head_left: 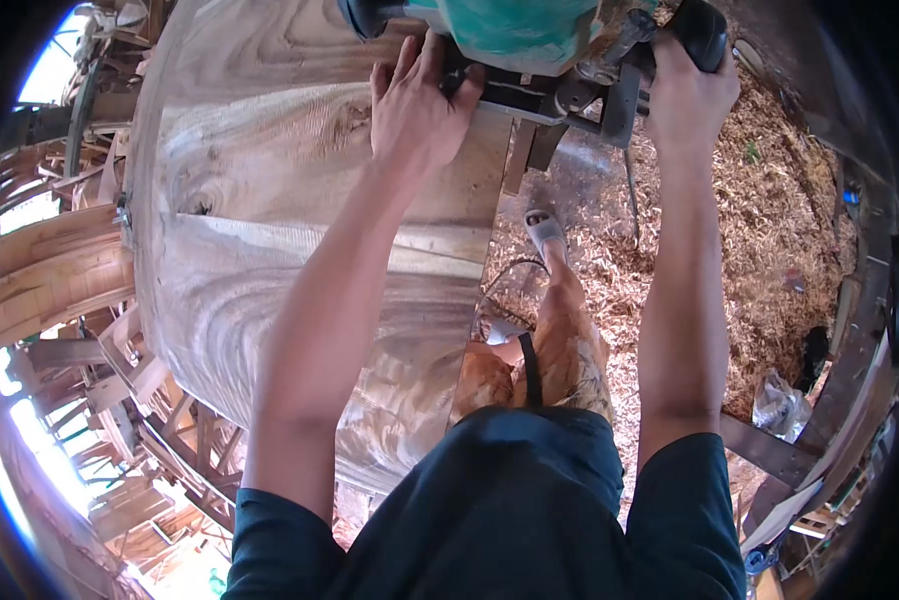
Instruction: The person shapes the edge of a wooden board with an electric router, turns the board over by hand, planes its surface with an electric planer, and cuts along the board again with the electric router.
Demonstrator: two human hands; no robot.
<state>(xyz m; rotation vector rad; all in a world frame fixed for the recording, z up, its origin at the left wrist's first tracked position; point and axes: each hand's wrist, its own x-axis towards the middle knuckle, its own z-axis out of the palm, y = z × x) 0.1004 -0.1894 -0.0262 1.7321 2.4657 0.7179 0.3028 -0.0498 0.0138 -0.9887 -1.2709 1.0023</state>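
Note:
At the top of the head view a green power tool (pixel 518 32) with a dark metal base sits over the right edge of a large wooden slab (pixel 300 230) with wavy grain. My left hand (pixel 422 108) is at the tool's near left side, its fingers bent round a small black knob that they partly hide. My right hand (pixel 688 100) is wrapped round the black handle (pixel 702 36) at the tool's right end. The upper part of the tool is cut off by the frame.
Wood shavings (pixel 610 270) cover the floor on the right, with a clear plastic bag (pixel 780 405) lower down. A thin cable (pixel 633 200) hangs below the tool. Stacked wood pieces (pixel 60 270) fill the left side. My sandalled foot (pixel 547 232) stands beside the slab.

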